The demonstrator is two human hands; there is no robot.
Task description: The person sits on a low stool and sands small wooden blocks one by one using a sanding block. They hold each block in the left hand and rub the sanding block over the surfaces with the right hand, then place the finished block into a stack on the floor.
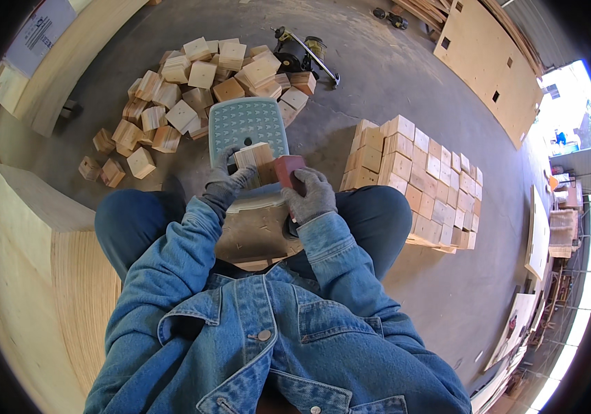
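concrete floor; left hand (228,178) grips wood block (254,157), right hand (312,195) presses red sanding block (287,168) beside it

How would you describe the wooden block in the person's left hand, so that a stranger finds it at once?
Start at the pale green plastic stool in front of the knees. At its near edge the gloved left hand grips a wooden block, with a reddish sanding block in the right hand against it. It alone is held; the others lie on the floor.

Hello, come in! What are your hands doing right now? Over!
Left gloved hand grips pale square wooden block. Right gloved hand presses reddish-brown sanding block against it. Green plastic stool just beyond; nothing blocking.
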